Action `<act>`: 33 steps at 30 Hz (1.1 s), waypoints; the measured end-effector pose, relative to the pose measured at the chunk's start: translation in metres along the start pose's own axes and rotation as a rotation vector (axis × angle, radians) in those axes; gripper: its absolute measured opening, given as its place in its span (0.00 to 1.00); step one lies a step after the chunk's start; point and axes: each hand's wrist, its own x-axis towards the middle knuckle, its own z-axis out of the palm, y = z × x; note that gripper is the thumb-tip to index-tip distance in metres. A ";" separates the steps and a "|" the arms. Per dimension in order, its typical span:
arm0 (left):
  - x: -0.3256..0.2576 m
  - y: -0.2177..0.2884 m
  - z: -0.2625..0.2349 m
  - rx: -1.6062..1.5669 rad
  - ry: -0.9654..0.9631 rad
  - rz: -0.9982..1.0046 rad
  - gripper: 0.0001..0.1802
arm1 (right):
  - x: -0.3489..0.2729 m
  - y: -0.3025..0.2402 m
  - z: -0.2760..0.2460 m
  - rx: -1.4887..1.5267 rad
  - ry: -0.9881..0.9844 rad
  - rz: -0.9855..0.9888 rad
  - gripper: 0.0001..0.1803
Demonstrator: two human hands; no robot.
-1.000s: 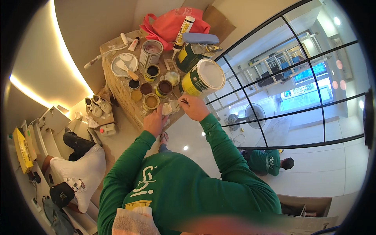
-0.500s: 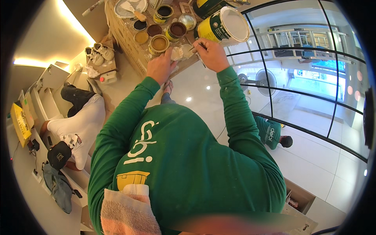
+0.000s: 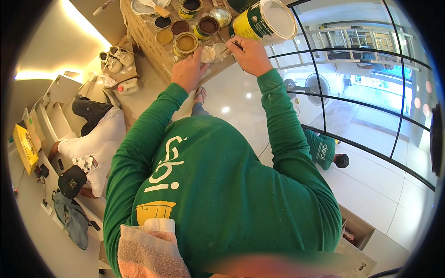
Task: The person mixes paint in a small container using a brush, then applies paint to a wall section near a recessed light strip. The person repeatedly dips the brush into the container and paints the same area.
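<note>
At the near edge of the cardboard-covered table, my left hand (image 3: 187, 72) is closed, its fingers against a whitish, putty-like lump (image 3: 208, 54). What it grips is hidden. A pale round piece (image 3: 220, 50) lies beside the lump. My right hand (image 3: 251, 56) pinches a thin dark stick-like tool (image 3: 227, 50), whose tip points toward that piece. Just beyond my left hand stands an open can of ochre paint (image 3: 186, 44). Behind it is a can of dark brown paint (image 3: 206, 28). A large yellow and green bucket (image 3: 252, 24) leans close above my right hand.
More cans, lids and a brush (image 3: 160, 10) crowd the table (image 3: 143, 39). A black-framed glass partition (image 3: 311, 60) runs along the right. On the left, a person in a white shirt (image 3: 97, 143) bends by open drawers. Shoes (image 3: 121, 56) and a jug (image 3: 128, 86) sit nearby.
My right hand has shifted slightly up and the tool now angles across toward the pale round piece instead of hanging down. The left hand stays by the lump. The view has tilted a little.
</note>
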 end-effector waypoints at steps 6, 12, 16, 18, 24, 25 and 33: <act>0.000 0.001 0.000 0.002 0.037 0.039 0.34 | -0.001 -0.006 -0.006 -0.026 -0.040 0.062 0.16; 0.001 0.002 0.000 0.012 -0.012 0.002 0.35 | -0.002 -0.006 -0.007 -0.068 -0.005 0.069 0.16; 0.001 0.002 -0.001 0.018 -0.023 -0.006 0.35 | -0.001 -0.003 -0.005 0.134 0.068 0.055 0.17; 0.001 0.003 -0.001 0.018 -0.027 -0.006 0.35 | 0.000 -0.002 -0.005 -0.009 0.016 0.105 0.16; 0.000 0.005 -0.003 0.016 -0.030 -0.003 0.35 | -0.003 -0.004 -0.005 -0.075 0.082 0.102 0.16; 0.000 0.005 -0.003 0.024 -0.037 -0.008 0.35 | -0.003 -0.005 -0.006 -0.135 0.124 0.114 0.16; 0.001 0.002 -0.002 0.014 -0.004 0.014 0.34 | -0.002 -0.007 -0.004 -0.075 0.021 0.092 0.15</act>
